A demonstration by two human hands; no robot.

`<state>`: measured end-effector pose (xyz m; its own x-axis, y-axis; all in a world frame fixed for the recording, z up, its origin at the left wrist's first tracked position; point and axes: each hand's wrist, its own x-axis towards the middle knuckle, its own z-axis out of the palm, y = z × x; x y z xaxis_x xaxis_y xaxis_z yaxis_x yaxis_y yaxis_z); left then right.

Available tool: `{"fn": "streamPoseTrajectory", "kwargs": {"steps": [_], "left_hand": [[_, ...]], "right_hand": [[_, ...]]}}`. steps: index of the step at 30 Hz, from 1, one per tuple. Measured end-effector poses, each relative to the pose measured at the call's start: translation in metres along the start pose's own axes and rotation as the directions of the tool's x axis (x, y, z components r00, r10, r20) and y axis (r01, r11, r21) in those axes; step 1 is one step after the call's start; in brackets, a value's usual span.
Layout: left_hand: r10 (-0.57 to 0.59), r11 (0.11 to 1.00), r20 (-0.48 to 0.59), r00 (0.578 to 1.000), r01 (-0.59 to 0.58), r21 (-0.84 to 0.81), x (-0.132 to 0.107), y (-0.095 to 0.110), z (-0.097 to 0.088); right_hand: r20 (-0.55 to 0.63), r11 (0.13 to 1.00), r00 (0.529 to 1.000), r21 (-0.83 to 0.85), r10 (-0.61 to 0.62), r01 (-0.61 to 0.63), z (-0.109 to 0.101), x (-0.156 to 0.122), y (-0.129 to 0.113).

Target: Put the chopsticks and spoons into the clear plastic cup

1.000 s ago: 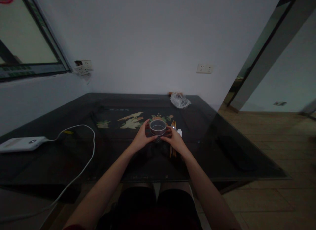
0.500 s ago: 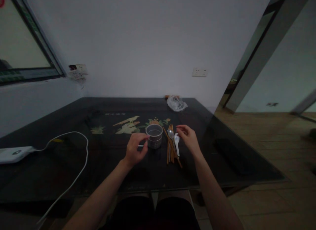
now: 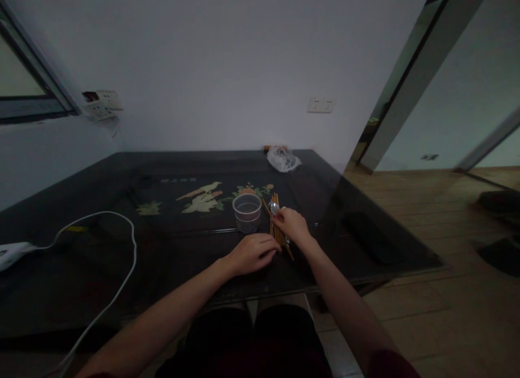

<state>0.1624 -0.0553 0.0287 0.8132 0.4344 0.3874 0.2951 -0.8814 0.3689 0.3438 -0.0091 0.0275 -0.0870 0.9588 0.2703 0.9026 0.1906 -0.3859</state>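
Observation:
In the head view a bundle of brown chopsticks [image 3: 289,252] lies on the dark table, with a shiny metal spoon [image 3: 273,207] on top. My right hand [image 3: 291,225] is over the bundle, thumb and fingers pinched at the spoon just below its bowl. It covers most of the white spoon, of which only bits show. My left hand [image 3: 255,253] rests low beside the near ends of the chopsticks, fingers stretched out and fingertips touching them. A clear plastic cup [image 3: 247,215] stands upright just left of the bundle, beyond my left hand.
A crumpled clear plastic bag [image 3: 283,160] sits at the table's back edge by the wall. On the left, a white cable [image 3: 133,242] loops across the table [image 3: 195,177] from a white device [image 3: 15,253]. A dark flat object [image 3: 371,237] lies to the right.
My right hand has moved left and down onto the metal spoon. My left hand has gone from beside the cup to the near ends of the chopsticks. The view has shifted slightly.

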Motion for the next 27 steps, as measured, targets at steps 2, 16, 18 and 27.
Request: {"fn": "streamPoseTrajectory", "kwargs": {"steps": [2,16,18,27], "left_hand": [[-0.019,1.000,-0.018,1.000,0.019,0.010,-0.0024,-0.0023,0.0012],[-0.049,0.998,-0.002,0.999,0.049,0.044,-0.0007,-0.0052,0.0095],[-0.053,0.998,-0.003,0.999,0.054,0.042,-0.0004,-0.0051,0.0096],[-0.076,0.996,0.010,0.997,0.076,0.040,0.0000,-0.0042,0.0087]], "right_hand": [[0.011,0.999,1.000,-0.040,-0.002,0.003,0.0017,-0.0035,-0.0008],[0.088,0.975,0.996,-0.222,0.011,0.009,0.0013,-0.0096,-0.0064],[0.085,0.976,0.996,-0.219,0.005,0.013,0.0028,-0.0095,-0.0069],[0.047,0.985,0.999,-0.173,0.021,-0.012,0.0049,-0.0093,-0.0090]]}}
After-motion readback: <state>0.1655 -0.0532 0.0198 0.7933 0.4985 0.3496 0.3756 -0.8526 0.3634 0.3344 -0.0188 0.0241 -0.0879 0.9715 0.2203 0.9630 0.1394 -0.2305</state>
